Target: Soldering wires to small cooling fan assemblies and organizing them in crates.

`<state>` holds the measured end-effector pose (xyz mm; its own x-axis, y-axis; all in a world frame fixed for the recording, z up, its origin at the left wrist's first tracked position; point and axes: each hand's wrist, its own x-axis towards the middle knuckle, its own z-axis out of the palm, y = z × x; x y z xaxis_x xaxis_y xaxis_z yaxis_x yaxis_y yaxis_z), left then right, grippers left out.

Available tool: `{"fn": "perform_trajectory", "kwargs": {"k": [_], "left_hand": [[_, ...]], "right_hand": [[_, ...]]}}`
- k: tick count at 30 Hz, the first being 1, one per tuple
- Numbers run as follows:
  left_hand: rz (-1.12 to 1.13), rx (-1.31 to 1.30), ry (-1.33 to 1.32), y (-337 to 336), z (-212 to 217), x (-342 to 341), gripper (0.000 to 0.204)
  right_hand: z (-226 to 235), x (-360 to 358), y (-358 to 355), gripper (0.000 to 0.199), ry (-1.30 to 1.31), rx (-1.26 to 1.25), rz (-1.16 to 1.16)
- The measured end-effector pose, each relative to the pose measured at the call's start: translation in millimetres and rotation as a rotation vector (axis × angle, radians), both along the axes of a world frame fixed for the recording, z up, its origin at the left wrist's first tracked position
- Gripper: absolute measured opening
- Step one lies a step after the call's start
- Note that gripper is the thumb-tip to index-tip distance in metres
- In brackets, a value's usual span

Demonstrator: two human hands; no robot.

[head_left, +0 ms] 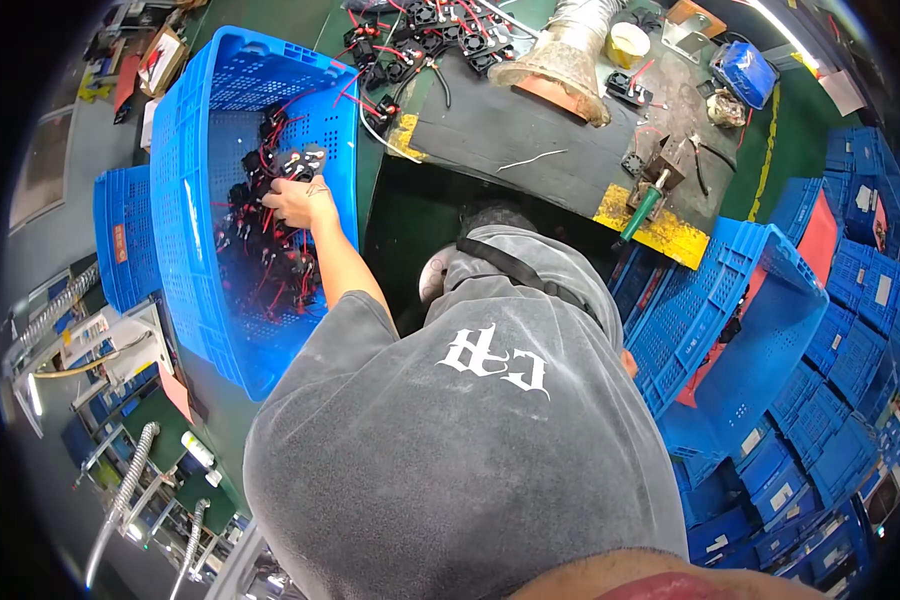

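My left hand (295, 203) reaches into a large blue perforated crate (185, 210) on the left. Its fingers are closed around a small black fan (305, 163) at the top of a heap. Below and beside the hand, more black fans with red wires (270, 265) lie tangled across the crate's floor. The fingertips are partly hidden among the parts. Of my right arm only a sliver of skin (630, 363) shows past the right side of my grey shirt; the fingers of that hand are hidden.
Ahead stands a dark workbench (490, 120) with yellow-marked corners. It bears more wired fans (420, 40), a flared duct (560, 60) and a green-handled tool (642, 212). Another blue crate (750, 330) with red sheets stands at the right, before stacked blue crates (850, 350).
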<state>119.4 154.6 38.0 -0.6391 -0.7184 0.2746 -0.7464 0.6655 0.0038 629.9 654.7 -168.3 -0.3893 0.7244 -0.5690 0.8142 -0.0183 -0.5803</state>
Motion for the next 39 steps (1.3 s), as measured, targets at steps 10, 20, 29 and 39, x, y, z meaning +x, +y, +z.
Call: {"fn": "perform_trajectory", "kwargs": {"k": [10,20,29,39], "left_hand": [[-0.740,0.426,0.326,140.5,18.5,20.3,0.066],[-2.018,0.692,0.098,428.2,124.1,97.4,0.069],[-2.739,0.541,-0.451,634.9,78.3,245.1,0.064],[-2.868,-0.368,-0.571,700.0,-79.4,358.1,0.064]], "right_hand": [[15.9,-27.5,7.8,0.026,0.192,0.054,-0.001],[222.2,-77.5,11.6,0.015,0.408,0.890,-0.240],[176.5,-7.3,15.0,0.016,-0.239,1.129,-0.518],[160.1,-6.2,10.8,0.016,-0.333,1.148,-0.624]]}}
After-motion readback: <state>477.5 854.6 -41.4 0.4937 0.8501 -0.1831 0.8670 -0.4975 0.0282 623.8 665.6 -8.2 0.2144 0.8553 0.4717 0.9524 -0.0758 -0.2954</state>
